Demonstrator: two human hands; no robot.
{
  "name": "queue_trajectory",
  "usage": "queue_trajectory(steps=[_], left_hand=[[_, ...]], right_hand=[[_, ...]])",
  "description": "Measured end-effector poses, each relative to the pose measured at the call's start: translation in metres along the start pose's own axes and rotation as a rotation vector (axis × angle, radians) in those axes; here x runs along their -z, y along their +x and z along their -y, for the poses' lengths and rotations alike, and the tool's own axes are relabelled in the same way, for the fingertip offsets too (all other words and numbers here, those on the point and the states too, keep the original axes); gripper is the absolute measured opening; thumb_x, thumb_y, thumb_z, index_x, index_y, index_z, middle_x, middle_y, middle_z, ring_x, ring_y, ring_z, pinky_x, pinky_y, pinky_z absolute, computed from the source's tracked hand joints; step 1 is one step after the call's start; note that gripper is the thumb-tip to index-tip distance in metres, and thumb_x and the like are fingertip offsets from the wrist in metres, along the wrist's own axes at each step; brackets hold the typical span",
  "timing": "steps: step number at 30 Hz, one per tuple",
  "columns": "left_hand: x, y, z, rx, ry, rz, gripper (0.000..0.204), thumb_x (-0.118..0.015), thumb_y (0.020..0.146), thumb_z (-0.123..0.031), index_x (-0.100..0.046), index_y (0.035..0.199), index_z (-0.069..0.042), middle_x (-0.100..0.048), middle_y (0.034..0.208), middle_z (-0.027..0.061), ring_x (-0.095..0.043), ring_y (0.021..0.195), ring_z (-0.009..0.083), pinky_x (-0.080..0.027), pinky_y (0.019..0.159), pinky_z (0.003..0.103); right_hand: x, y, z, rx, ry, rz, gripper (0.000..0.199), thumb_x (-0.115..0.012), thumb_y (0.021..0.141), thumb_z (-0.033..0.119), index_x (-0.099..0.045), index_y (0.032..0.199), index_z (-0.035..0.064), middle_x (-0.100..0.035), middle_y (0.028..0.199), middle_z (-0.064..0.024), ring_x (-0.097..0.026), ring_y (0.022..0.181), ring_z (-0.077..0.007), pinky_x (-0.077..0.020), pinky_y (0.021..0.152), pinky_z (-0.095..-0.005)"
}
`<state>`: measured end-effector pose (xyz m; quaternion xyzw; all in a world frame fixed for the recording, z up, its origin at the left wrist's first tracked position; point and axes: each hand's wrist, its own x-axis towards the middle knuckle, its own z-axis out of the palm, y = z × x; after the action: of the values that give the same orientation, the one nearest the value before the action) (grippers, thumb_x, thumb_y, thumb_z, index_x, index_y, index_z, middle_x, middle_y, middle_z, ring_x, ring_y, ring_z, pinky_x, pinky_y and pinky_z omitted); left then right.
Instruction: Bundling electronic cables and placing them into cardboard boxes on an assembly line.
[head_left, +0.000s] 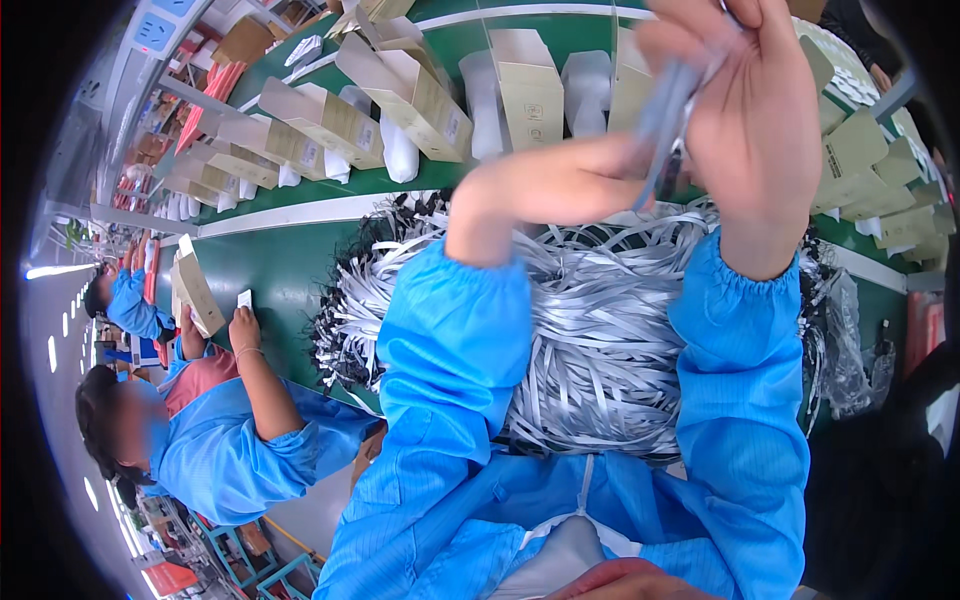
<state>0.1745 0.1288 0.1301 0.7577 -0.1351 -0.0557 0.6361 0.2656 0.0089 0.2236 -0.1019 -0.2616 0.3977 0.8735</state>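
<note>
Both my hands are raised in front of the camera, above a large heap of grey flat straps [600, 330] lying on the green belt. My right hand [750, 110] pinches a single grey strap [662, 120] near its top, fingers closed around it. My left hand [600, 175] is bent toward the same strap and grips its lower part, with the fingers hidden behind it. Blue sleeves cover both forearms.
Rows of open tan cardboard boxes [420, 95] with white bags ride the green conveyor [270, 260] beyond the heap. A co-worker in blue at the left holds a box [195, 290] on the belt. Clear plastic wrap [850, 350] lies at the right.
</note>
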Motion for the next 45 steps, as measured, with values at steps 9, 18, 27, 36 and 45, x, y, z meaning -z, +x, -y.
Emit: queue_trajectory(steps=[9, 18, 27, 36, 45], left_hand=[[0.012, -0.018, -0.032, 0.235, -0.112, -0.579, 0.028, -0.050, 0.104, -0.028, -0.060, 0.095, -0.003, -0.041, 0.067, -0.0065, -0.030, 0.054, 0.0025, -0.021, 0.048, 0.022], [0.028, -0.026, -0.043, -0.146, -0.149, -0.830, 0.038, -0.063, 0.098, -0.009, -0.046, 0.130, 0.002, -0.055, 0.079, 0.0025, -0.046, 0.066, 0.0088, -0.037, 0.059, 0.026], [0.022, -0.044, -0.016, 0.088, 0.379, -0.466, 0.053, -0.070, 0.097, -0.014, -0.036, 0.136, -0.006, -0.063, 0.089, 0.0071, -0.063, 0.085, 0.0173, -0.049, 0.073, 0.028], [0.046, -0.027, 0.087, 0.942, 0.843, -0.214, 0.043, -0.090, 0.071, -0.030, -0.072, 0.099, -0.002, -0.074, 0.091, 0.0113, -0.070, 0.081, 0.0225, -0.054, 0.069, 0.035], [0.056, -0.029, 0.114, 0.924, 0.732, -0.191, 0.026, -0.084, 0.070, -0.008, -0.076, 0.094, -0.005, -0.075, 0.082, 0.0076, -0.073, 0.073, 0.0200, -0.057, 0.064, 0.033]], right_hand=[[0.054, 0.004, -0.022, 0.431, -1.819, -0.002, 0.040, -0.062, 0.100, 0.028, -0.067, 0.070, 0.0025, -0.062, 0.072, -0.0055, -0.054, 0.059, -0.0187, -0.0412, 0.054, -0.0349], [0.050, 0.002, -0.044, 0.345, -1.203, 0.058, 0.035, -0.068, 0.097, 0.030, -0.073, 0.074, 0.0037, -0.065, 0.077, -0.0038, -0.054, 0.056, -0.0142, -0.0381, 0.047, -0.0322], [0.047, 0.056, -0.028, 0.052, -0.429, -0.121, 0.031, -0.054, 0.106, 0.036, -0.048, 0.085, 0.0129, -0.032, 0.063, 0.0059, -0.026, 0.047, -0.0055, -0.0182, 0.043, -0.0226], [0.076, 0.106, -0.051, 0.182, -0.554, 0.028, 0.038, -0.046, 0.108, 0.047, -0.048, 0.092, 0.0129, -0.031, 0.066, 0.0054, -0.027, 0.050, -0.0062, -0.0215, 0.045, -0.0237], [0.152, 0.064, -0.062, 0.057, -1.421, 0.354, 0.032, -0.047, 0.108, 0.028, -0.061, 0.099, 0.0013, -0.056, 0.087, -0.0031, -0.055, 0.081, -0.0149, -0.0449, 0.079, -0.0291]])
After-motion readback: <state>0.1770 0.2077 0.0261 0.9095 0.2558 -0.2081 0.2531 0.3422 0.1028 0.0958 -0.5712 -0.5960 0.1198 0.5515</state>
